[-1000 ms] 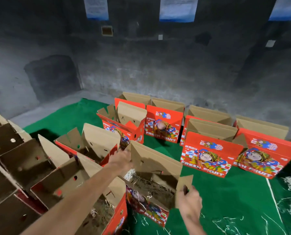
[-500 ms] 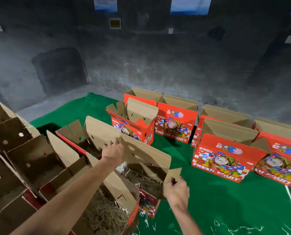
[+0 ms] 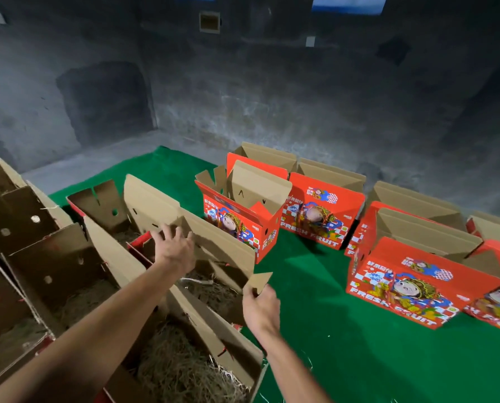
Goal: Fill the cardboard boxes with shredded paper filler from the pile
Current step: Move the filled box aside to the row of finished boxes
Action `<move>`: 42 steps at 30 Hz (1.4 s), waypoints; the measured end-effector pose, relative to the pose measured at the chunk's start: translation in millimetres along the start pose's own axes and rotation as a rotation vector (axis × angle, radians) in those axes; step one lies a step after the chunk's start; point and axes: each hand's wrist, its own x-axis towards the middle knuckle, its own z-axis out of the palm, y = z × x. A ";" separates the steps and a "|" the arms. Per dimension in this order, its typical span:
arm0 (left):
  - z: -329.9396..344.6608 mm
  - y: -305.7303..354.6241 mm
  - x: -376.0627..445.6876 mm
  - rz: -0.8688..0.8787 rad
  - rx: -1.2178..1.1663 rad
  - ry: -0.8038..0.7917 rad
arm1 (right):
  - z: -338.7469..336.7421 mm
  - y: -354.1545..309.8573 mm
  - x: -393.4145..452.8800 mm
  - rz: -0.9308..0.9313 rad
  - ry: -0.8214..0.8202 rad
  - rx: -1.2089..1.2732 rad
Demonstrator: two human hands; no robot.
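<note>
The box (image 3: 213,274) is now set farther left, against the filled boxes (image 3: 167,330). Its far flap is gripped by the left hand (image 3: 174,250), its small side flap pinched by the right hand (image 3: 260,308). Brown shredded filler (image 3: 211,289) is seen inside.

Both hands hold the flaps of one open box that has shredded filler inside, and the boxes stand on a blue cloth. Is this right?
Not quite: the cloth is green, not blue, as the head view shows. The rest stands: the left hand holds one flap and the right hand pinches another flap of the same open box, which has shredded filler inside.
</note>
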 end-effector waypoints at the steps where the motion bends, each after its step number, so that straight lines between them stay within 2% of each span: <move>1: 1.0 -1.0 1.9 0.008 -0.033 0.014 | 5.6 -3.6 1.6 0.003 -0.007 -0.004; 10: -3.0 4.0 4.0 0.163 -0.225 0.145 | 16.5 -12.1 15.6 0.053 -0.195 -0.033; 14: -23.2 22.0 -6.9 0.229 -0.335 0.227 | 1.3 -14.4 18.4 -0.011 -0.256 0.021; 21: -79.1 90.8 -34.4 0.396 -0.467 0.488 | -65.8 -24.5 28.5 -0.145 -0.130 0.115; 27: -124.0 197.6 -46.4 0.543 -0.516 0.468 | -171.2 -11.6 53.2 -0.236 0.073 0.036; 30: -139.6 261.4 -46.2 0.645 -0.536 0.482 | -232.7 5.9 77.7 -0.279 0.170 -0.121; 36: -169.3 387.3 -37.9 0.847 -0.476 0.459 | -343.7 67.3 139.4 -0.371 0.416 -0.822; 40: -169.2 449.5 -35.4 0.890 -0.500 0.402 | -386.1 122.2 170.1 -0.244 0.272 -1.087; 42: -162.9 466.1 -38.0 0.899 -0.500 0.332 | -392.3 141.3 175.1 -0.251 0.236 -1.136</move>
